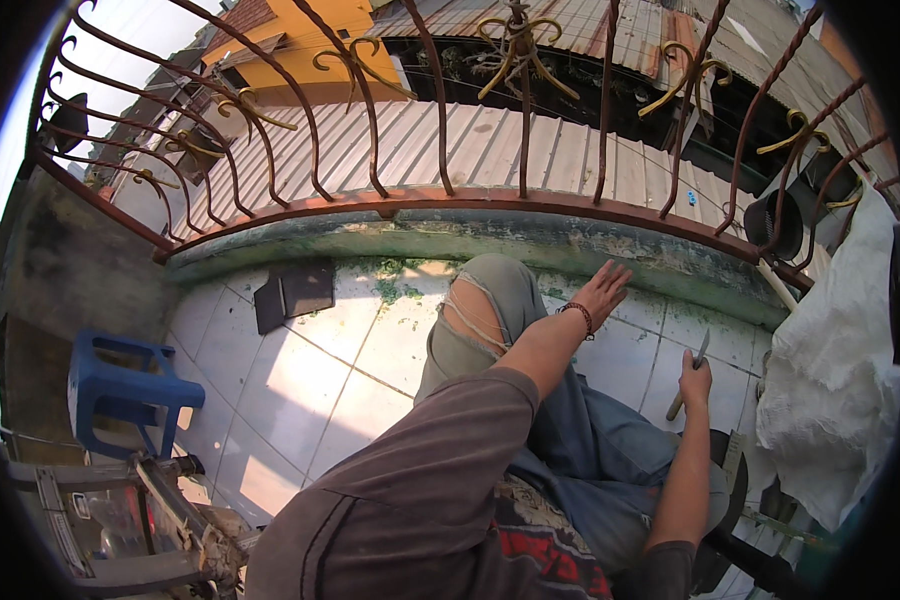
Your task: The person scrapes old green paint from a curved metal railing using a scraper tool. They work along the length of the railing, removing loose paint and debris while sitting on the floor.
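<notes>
My left hand (pixel 602 292) stretches out, fingers extended, at the low green wall (pixel 660 262) with its peeling paint. It seems to rest against the wall's face, though contact is hard to confirm. A beaded bracelet circles that wrist. Lower and to the right, my right hand (pixel 695 382) is closed around a knife (pixel 676 406) with a wooden handle, its blade pointing up toward the wall. Green paint flakes (pixel 395 290) are scattered on the white tiled floor (pixel 320 400) along the wall's foot. My bent knees in torn jeans lie between the arms.
A metal railing (pixel 440 197) with twisted bars tops the wall. A black dustpan (pixel 305 290) lies on the floor at left, near a blue plastic stool (pixel 130 390). At right bulges a white sack (pixel 835 370). A metal frame (pixel 160 500) occupies the lower left.
</notes>
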The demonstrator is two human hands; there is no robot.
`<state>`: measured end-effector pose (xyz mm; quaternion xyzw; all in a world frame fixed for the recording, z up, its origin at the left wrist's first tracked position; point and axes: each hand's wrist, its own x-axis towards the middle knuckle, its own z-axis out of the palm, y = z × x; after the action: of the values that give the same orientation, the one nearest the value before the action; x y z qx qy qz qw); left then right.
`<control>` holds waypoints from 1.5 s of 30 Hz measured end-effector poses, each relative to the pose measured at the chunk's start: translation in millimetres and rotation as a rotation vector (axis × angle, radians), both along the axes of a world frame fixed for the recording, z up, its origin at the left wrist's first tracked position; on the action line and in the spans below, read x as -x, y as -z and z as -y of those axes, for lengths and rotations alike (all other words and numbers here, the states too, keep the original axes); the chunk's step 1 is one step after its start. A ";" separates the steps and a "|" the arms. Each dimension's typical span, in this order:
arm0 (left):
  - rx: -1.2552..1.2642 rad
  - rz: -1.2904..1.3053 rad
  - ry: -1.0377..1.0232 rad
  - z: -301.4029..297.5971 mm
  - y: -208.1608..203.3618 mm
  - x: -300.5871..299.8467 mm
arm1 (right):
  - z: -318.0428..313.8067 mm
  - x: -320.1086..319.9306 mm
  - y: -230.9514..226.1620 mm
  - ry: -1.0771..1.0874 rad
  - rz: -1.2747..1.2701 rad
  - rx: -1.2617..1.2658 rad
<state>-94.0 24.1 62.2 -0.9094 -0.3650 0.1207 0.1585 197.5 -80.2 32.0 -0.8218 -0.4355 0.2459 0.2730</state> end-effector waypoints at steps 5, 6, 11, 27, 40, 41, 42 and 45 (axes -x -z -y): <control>-0.060 -0.085 0.003 0.2 12.4 4.7 | 0.7 40.2 -15.6 -0.097 0.141 -0.044; -0.085 -0.123 0.004 0.2 13.3 4.3 | 1.7 46.7 -24.0 -0.136 0.188 -0.027; -0.087 -0.104 0.093 0.5 10.2 -1.6 | 7.5 46.4 -13.2 -0.300 0.425 -0.130; -0.055 -0.091 0.184 -4.4 17.8 -0.9 | 13.0 59.0 -6.7 -0.475 0.741 0.114; -0.102 -0.110 0.166 -3.3 29.3 -1.6 | 16.1 63.2 -22.5 -0.336 0.650 0.306; -0.078 -0.078 0.149 -4.0 31.0 1.1 | 16.7 66.2 -25.5 -0.342 0.644 0.308; -0.055 -0.045 0.136 -4.5 31.1 0.9 | 17.3 69.1 -29.8 -0.344 0.637 0.310; -0.041 0.006 0.123 -5.2 31.1 4.1 | 17.6 73.5 -35.4 -0.359 0.626 0.352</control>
<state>-98.1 29.3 31.0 -0.9271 -0.3111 0.1006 0.1833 124.0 -97.9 67.4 -0.8021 -0.5855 0.0980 -0.0650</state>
